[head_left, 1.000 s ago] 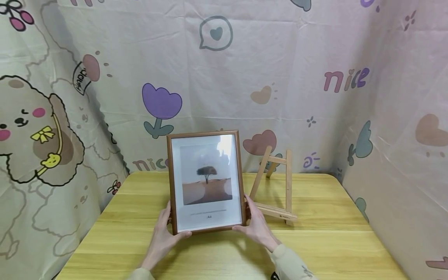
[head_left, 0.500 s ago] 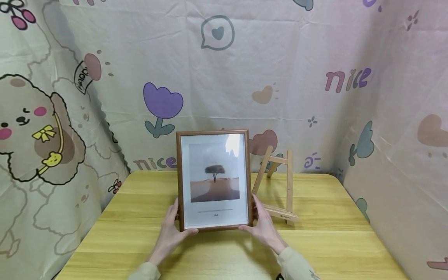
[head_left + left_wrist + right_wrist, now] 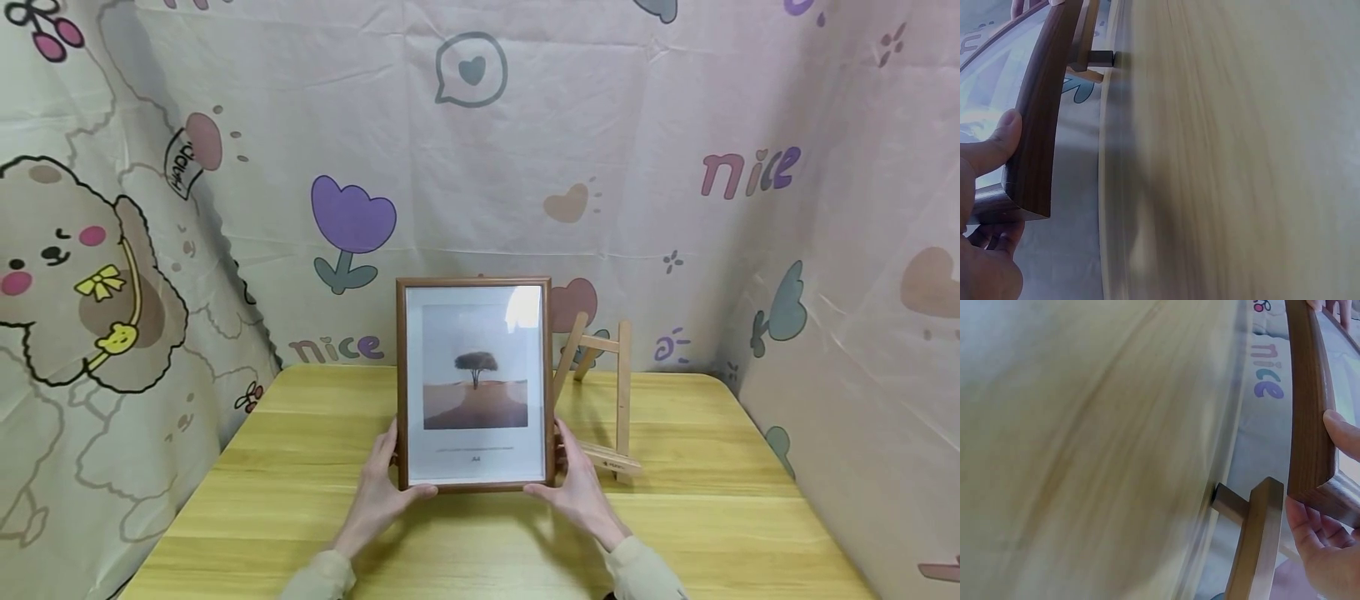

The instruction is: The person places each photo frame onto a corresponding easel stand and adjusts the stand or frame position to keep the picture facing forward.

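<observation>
1. Cloth (image 3: 258,100), pale cream and printed with cartoon shapes, hung behind and along both sides of your workspace; at its left a fluffy beige bear (image 3: 52,308) wore a yellow bow.
2. Your left hand (image 3: 380,482), reaching out of a cream-coloured sleeve (image 3: 324,577), gripped the lower left corner of a rectangular brown wooden picture frame (image 3: 476,383), thumb over the front of the bottom edge, fingers round the side.
3. The frame faced you in the middle, upright, held between both your hands and raised clear of a yellow wood-grained table (image 3: 300,483). Behind its shiny front lay a white-bordered print (image 3: 476,408) of one dark tree on brown ground, and glare whitened the upper right.
4. Your right hand (image 3: 581,483) gripped the lower right corner the same way, thumb over the front, fingers curled at the side.
5. A small light-wood easel (image 3: 623,392) stood on the table just right of your frame and farther back; the frame hid part of its left leg. You had neither hand on the easel.
</observation>
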Motion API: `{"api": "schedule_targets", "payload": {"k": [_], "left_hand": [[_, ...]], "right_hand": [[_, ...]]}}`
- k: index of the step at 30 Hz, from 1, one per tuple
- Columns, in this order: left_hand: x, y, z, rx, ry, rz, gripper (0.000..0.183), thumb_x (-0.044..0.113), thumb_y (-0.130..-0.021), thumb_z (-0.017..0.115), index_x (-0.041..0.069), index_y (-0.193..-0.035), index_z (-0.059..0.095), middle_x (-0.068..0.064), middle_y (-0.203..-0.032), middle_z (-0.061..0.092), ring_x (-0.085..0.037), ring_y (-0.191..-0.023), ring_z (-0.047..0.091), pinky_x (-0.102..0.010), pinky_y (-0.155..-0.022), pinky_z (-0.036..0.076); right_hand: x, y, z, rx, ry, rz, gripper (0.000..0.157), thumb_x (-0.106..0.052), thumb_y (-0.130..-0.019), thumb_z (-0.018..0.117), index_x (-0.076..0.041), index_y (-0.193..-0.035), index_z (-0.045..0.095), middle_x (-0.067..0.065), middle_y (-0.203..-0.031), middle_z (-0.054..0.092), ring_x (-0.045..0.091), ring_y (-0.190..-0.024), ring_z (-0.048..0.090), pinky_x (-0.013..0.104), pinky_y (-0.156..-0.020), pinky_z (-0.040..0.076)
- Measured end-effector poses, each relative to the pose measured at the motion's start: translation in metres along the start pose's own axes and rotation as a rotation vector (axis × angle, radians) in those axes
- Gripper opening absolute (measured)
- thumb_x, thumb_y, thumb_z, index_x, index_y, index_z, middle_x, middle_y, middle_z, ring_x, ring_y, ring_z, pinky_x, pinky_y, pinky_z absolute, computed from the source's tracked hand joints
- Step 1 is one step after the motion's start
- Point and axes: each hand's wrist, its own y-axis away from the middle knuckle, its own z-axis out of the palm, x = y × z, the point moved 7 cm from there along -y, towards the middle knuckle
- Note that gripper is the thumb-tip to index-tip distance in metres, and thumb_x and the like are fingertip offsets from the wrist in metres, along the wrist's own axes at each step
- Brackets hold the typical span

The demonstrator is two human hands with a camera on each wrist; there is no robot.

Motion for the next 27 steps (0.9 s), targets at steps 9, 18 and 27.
{"api": "schedule_targets", "payload": {"k": [9, 18, 27], "left_hand": [[0.005, -0.005, 0.009, -0.016, 0.038, 0.016, 0.126, 0.025, -0.059, 0.097, 0.000, -0.159, 0.023, -0.022, -0.143, 0.050, -0.039, -0.126, 0.055, -0.058, -0.104, 0.049], [0.015, -0.013, 0.022, -0.040, 0.072, 0.034, 0.125, 0.024, -0.061, 0.096, 0.002, -0.159, 0.022, -0.019, -0.141, 0.052, -0.033, -0.121, 0.058, -0.056, -0.103, 0.051], [0.022, -0.020, 0.033, -0.069, 0.105, 0.045, 0.125, 0.026, -0.063, 0.096, 0.005, -0.160, 0.021, -0.018, -0.143, 0.051, -0.034, -0.126, 0.055, -0.055, -0.107, 0.048]], "right_hand": [[0.003, 0.003, -0.012, 0.032, 0.030, -0.005, 0.120, -0.018, -0.065, 0.093, -0.005, -0.160, 0.020, 0.025, -0.162, 0.028, 0.050, -0.144, 0.035, 0.068, -0.113, 0.032], [0.008, 0.007, -0.026, 0.072, 0.054, -0.019, 0.119, -0.018, -0.065, 0.094, -0.004, -0.159, 0.022, 0.028, -0.159, 0.033, 0.050, -0.139, 0.042, 0.067, -0.111, 0.036], [0.011, 0.010, -0.040, 0.106, 0.056, -0.043, 0.122, -0.016, -0.064, 0.094, -0.005, -0.160, 0.020, 0.029, -0.149, 0.045, 0.044, -0.123, 0.056, 0.059, -0.104, 0.048]]}}
